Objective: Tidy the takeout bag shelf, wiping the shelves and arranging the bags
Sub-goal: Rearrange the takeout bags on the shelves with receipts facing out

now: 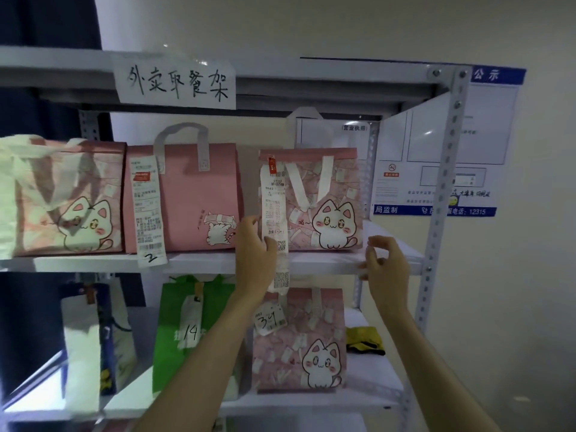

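On the middle shelf (330, 262) stand three pink bags: a cat-print bag at the left (78, 213), a plain pink bag (193, 194) with a receipt marked 2, and a cat-print bag at the right (330, 207) with a long receipt (274, 198) hanging past the shelf edge. My left hand (254, 257) holds the right bag's lower left edge, thumb over the receipt. My right hand (385, 266) hovers at the shelf's front edge beside that bag, fingers loosely curled, holding nothing.
The lower shelf (367, 397) carries a white and blue bag (93, 344), a green bag (187, 335) tagged 14, a pink cat bag (299, 347) tagged 34 and a yellow-black cloth (364, 339). A handwritten sign (176, 84) is taped to the top shelf. A metal upright (442, 194) stands at the right.
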Demonstrator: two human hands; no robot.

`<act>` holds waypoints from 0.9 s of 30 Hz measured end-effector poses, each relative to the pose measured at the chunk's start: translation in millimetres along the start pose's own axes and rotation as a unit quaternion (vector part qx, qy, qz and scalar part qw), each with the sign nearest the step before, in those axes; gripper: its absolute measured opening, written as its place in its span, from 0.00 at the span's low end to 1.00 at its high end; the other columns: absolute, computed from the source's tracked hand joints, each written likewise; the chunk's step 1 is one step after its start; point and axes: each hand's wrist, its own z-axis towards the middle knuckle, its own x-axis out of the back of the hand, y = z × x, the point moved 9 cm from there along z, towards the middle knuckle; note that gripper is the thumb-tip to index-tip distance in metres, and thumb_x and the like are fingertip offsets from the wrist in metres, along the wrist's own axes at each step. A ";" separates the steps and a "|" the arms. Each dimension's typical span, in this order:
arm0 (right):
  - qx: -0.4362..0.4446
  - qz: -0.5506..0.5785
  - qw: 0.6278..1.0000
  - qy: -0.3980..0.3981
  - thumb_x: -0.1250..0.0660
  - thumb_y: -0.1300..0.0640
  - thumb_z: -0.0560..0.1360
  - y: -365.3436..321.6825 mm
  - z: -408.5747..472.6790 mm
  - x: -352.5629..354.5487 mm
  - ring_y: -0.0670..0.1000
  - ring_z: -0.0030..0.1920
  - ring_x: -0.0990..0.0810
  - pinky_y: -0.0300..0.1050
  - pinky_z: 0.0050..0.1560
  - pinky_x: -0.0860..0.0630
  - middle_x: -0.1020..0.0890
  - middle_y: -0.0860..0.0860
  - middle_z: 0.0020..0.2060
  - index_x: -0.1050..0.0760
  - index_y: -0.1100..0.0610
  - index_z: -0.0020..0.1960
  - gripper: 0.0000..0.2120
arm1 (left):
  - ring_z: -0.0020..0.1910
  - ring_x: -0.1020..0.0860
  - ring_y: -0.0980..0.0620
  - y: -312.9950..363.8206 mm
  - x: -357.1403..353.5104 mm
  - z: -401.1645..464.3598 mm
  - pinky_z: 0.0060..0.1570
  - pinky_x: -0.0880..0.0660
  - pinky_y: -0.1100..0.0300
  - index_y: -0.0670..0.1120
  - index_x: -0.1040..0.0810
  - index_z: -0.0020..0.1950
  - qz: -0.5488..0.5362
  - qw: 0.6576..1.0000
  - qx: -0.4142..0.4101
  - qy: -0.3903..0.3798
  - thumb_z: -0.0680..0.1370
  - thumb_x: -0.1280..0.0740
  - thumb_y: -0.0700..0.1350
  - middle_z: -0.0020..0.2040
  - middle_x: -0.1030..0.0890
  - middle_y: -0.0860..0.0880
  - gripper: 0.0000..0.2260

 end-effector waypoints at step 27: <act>-0.085 -0.283 0.889 -0.350 0.35 0.51 0.81 102.9 -363.6 26.3 0.49 0.38 0.18 0.43 0.38 0.23 0.16 0.43 0.44 0.23 0.49 0.53 0.03 | 0.45 0.21 0.53 -88.4 163.3 -366.0 0.42 0.24 0.61 0.55 0.28 0.51 0.282 0.911 0.184 -0.239 0.82 0.33 0.46 0.47 0.20 0.56 0.06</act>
